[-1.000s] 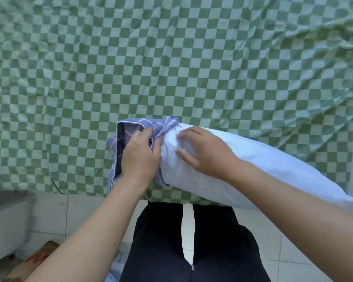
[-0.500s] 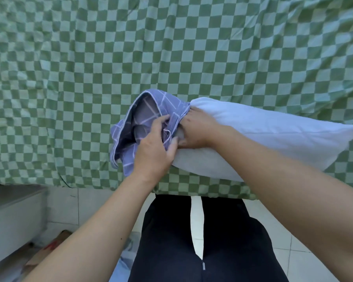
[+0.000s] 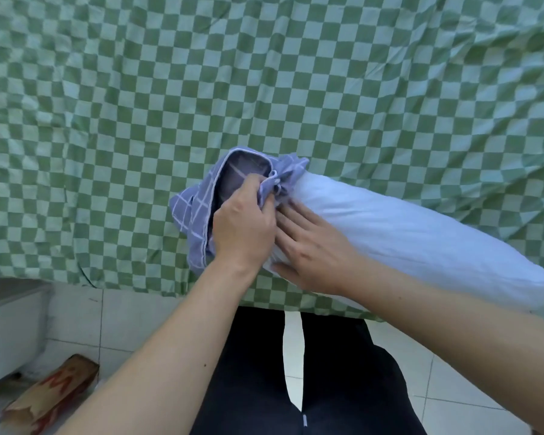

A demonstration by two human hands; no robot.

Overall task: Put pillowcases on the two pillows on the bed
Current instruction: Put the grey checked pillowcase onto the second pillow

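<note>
A long white pillow (image 3: 421, 233) lies slanted across the near edge of the bed, its right end reaching past that edge toward the right border of the view; its left end is tucked into the bunched mouth of a blue-violet pillowcase with a thin white grid pattern (image 3: 198, 211), which covers only that tip and gapes open on its left side, showing a darker inner face; the left hand (image 3: 242, 227) is closed on a gathered fold of the pillowcase at the top of the opening, thumb and fingers pinched into the cloth; the right hand (image 3: 311, 249) lies flat on the white pillow just beside the left hand, fingers spread and pointing toward the pillowcase, thumb under the pillow's near side, gripping nothing; a wrinkled green-and-pale checked bedsheet (image 3: 264, 89) covers the bed beneath; below the near edge are pale floor tiles (image 3: 76, 321), the person's dark trousers (image 3: 343, 387), and a brown paper bag with red lettering (image 3: 47, 400) at lower left.
</note>
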